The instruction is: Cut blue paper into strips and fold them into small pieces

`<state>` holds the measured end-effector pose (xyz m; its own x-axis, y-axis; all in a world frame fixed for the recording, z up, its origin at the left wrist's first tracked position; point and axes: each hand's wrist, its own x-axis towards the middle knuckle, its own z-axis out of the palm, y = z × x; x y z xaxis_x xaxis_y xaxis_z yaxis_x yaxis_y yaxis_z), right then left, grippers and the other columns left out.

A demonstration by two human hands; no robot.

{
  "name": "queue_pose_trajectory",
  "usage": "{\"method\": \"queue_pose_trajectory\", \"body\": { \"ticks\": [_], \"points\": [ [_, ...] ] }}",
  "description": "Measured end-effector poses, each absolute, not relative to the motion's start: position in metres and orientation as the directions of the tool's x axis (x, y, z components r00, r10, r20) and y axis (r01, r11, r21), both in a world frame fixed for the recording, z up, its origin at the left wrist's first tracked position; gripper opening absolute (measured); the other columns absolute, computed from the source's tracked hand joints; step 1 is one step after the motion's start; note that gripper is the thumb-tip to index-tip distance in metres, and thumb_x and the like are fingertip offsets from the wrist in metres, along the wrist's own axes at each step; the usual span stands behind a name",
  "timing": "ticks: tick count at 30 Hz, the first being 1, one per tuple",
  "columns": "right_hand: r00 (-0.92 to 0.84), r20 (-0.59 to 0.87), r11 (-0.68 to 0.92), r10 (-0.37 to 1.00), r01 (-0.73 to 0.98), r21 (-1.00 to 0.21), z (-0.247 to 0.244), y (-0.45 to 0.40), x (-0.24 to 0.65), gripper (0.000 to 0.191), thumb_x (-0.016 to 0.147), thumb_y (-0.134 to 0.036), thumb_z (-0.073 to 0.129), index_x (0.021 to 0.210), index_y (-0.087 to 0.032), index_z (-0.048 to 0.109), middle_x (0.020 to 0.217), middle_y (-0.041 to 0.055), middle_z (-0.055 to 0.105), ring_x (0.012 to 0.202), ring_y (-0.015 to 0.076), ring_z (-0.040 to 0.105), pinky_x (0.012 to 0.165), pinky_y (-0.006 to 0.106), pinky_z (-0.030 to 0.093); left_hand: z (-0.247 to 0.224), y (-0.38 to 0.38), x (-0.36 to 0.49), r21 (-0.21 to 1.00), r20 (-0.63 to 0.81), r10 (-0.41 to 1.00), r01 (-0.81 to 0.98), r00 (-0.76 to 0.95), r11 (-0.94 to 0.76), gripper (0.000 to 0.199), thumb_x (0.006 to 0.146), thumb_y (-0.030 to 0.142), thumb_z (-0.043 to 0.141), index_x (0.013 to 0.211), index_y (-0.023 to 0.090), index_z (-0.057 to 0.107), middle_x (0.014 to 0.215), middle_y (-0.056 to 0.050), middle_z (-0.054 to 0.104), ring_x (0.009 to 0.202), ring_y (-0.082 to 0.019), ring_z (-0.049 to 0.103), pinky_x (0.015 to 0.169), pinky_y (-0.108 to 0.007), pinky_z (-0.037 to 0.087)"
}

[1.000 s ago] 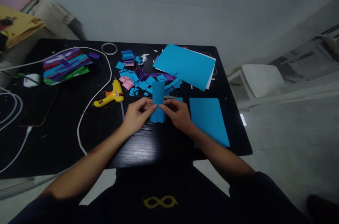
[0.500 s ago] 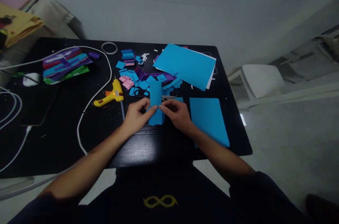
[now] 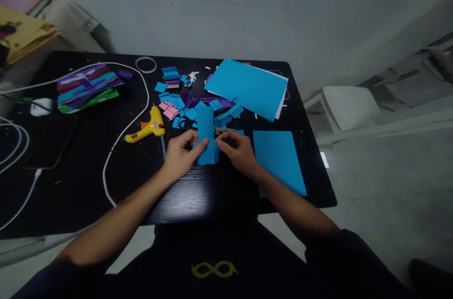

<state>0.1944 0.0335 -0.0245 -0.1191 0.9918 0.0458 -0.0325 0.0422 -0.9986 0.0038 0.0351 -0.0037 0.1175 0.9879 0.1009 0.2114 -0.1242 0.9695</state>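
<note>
A folded strip of blue paper [image 3: 205, 122] stands up between my hands, over the near middle of the black table. My left hand [image 3: 182, 150] pinches its left side, thumb in front and fingers behind. At its right edge, my right hand [image 3: 238, 150] has thumb and forefinger closed on the paper's lower part. Just behind the strip lie scissors [image 3: 224, 131], partly hidden by the paper and my right hand. Small cut blue pieces [image 3: 191, 113] and pink pieces [image 3: 169, 110] are scattered beyond my hands.
A yellow glue gun [image 3: 150, 125] with a lit light lies left of my hands. A white cable [image 3: 106, 167] curves across the table [image 3: 85, 200]. Blue sheets [image 3: 278, 157] lie at right, and larger blue sheets [image 3: 249, 87] behind. Bundled coloured strips [image 3: 88, 87] sit far left.
The blue paper strip has shifted slightly left and tilted a little. My right thumb has moved right, from the strip's middle to its right edge, away from my left thumb.
</note>
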Motion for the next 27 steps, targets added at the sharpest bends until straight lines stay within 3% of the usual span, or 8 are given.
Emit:
{"method": "queue_pose_trajectory", "body": {
  "ticks": [5, 12, 20, 27],
  "points": [
    [-0.115, -0.006, -0.011, 0.993, -0.044, -0.999, -0.0213, 0.0370, 0.1996, 0.015, 0.086, -0.033, 0.072, 0.080, -0.020, 0.068, 0.069, -0.0015, 0.067, 0.065, 0.0147, 0.063, 0.070, 0.031, 0.055, -0.0005, 0.0404, -0.0019, 0.954, 0.147, 0.989, 0.261, 0.028, -0.150, 0.028, 0.086, 0.036, 0.072, 0.068, 0.019, 0.060, 0.059, 0.005, 0.049, 0.054, -0.010, 0.042, 0.052, -0.022, 0.037],
    [-0.154, 0.036, 0.027, 0.987, -0.058, -0.998, -0.0221, 0.0330, 0.1926, 0.022, 0.083, -0.043, 0.081, 0.089, -0.023, 0.074, 0.091, 0.0032, 0.075, 0.085, 0.0204, 0.071, 0.082, 0.037, 0.058, -0.0079, 0.0366, 0.0033, 0.981, 0.051, 0.986, 0.178, 0.161, -0.080, 0.029, 0.085, 0.046, 0.074, 0.081, 0.018, 0.069, 0.067, 0.001, 0.061, 0.060, -0.013, 0.052, 0.056, -0.024, 0.044],
    [-0.084, 0.060, 0.055, 0.995, -0.065, -0.996, -0.0231, 0.0330, 0.1917, 0.021, 0.082, -0.042, 0.082, 0.081, -0.022, 0.075, 0.082, 0.0012, 0.073, 0.078, 0.0184, 0.068, 0.077, 0.034, 0.058, -0.0083, 0.0367, 0.0037, 0.979, 0.044, 0.984, 0.190, 0.170, -0.077, 0.029, 0.085, 0.045, 0.075, 0.079, 0.017, 0.068, 0.062, 0.004, 0.055, 0.057, -0.011, 0.048, 0.055, -0.023, 0.040],
    [-0.130, 0.038, 0.030, 0.991, -0.065, -0.997, -0.0267, 0.0331, 0.1909, 0.030, 0.080, -0.048, 0.083, 0.077, -0.022, 0.068, 0.076, -0.0004, 0.065, 0.072, 0.0167, 0.062, 0.071, 0.032, 0.054, -0.0084, 0.0347, 0.0041, 0.974, 0.043, 0.974, 0.208, 0.221, -0.090, 0.028, 0.087, 0.043, 0.073, 0.079, 0.017, 0.071, 0.062, 0.002, 0.058, 0.055, -0.011, 0.049, 0.054, -0.024, 0.039]
  ]
}}
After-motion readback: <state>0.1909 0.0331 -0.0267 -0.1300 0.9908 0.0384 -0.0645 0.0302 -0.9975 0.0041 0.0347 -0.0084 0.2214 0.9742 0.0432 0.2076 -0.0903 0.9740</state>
